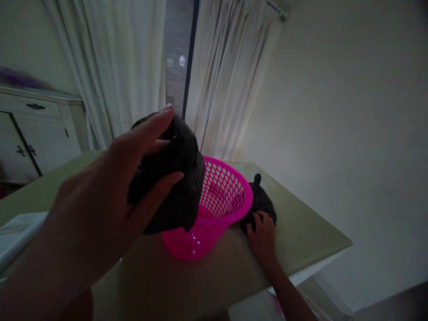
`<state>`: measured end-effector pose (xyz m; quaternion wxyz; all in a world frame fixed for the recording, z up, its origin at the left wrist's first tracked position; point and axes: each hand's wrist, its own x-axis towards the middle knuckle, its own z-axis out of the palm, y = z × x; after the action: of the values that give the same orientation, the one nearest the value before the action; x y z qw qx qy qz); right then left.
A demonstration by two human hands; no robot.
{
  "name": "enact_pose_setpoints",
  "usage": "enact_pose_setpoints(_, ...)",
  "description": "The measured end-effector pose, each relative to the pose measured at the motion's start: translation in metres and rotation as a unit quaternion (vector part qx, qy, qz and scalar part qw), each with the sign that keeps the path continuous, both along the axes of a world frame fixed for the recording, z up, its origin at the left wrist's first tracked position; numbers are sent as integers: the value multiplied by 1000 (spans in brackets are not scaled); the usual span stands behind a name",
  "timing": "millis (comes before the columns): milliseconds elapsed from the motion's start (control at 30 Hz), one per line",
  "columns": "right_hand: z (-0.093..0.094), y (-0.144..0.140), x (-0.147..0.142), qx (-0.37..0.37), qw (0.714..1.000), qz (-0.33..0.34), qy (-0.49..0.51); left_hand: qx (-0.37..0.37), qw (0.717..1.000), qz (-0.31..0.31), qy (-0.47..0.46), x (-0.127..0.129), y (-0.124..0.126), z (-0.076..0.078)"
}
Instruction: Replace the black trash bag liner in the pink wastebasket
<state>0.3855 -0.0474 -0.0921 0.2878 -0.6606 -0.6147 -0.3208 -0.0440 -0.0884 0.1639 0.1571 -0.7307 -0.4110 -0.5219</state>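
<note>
Close to the camera, my left hand (110, 191) is closed around a crumpled black plastic bag (187, 178), held up in the air. Behind and below it, a bright pink perforated plastic basket (230, 191) leans tilted on the table, its opening facing up and to the right. The bag hides part of the basket's left side. To the basket's right lies a second black plastic bag (262, 200), bundled up with a knotted tip on top. My right hand (262, 234) has its curled fingers on this second bag, which touches or nearly touches the basket's rim.
The pale green table (301, 232) has a corner at the right. A white flat object (20, 232) lies at its left edge. Cream curtains (123, 67) hang behind, beside a white cabinet (43, 129). A plain wall (351, 133) stands on the right.
</note>
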Motion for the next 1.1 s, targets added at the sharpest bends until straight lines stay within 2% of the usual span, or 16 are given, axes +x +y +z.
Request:
enact_pose_setpoints(67,0,0,0,-4,1000,4,7,8,1000,10,26,5,2,1)
enact_pose_setpoints(133,1,0,0,-5,1000,7,25,-14,998,2,58,5,3,-2)
enact_pose_setpoints(233,-1,2,1,11,998,9,61,-42,992,-58,107,3,4,-7)
enact_pose_setpoints(333,-3,4,3,23,996,13,83,-35,984,-102,139,5,6,-9)
enact_pose_setpoints(500,-5,5,1,23,993,-32,112,23,979,-153,132,33,4,-6)
enact_pose_setpoints(633,-3,1,-1,4,993,-40,115,110,945,-256,174,61,2,-12)
enact_pose_setpoints(733,0,-4,-1,-13,996,-29,82,102,944,-231,211,75,3,-16)
enact_pose_setpoints(800,1,-6,-1,-17,997,-31,63,66,953,-193,223,78,2,-18)
enact_pose_setpoints(900,2,-5,-3,4,998,-35,49,7,958,-168,234,75,-3,-20)
enact_pose_setpoints(1000,1,-2,-5,33,998,-38,41,-37,953,-160,253,69,-9,-22)
enact_pose_setpoints(1100,1,-1,-4,50,998,-26,42,-59,943,-189,266,65,-11,-23)
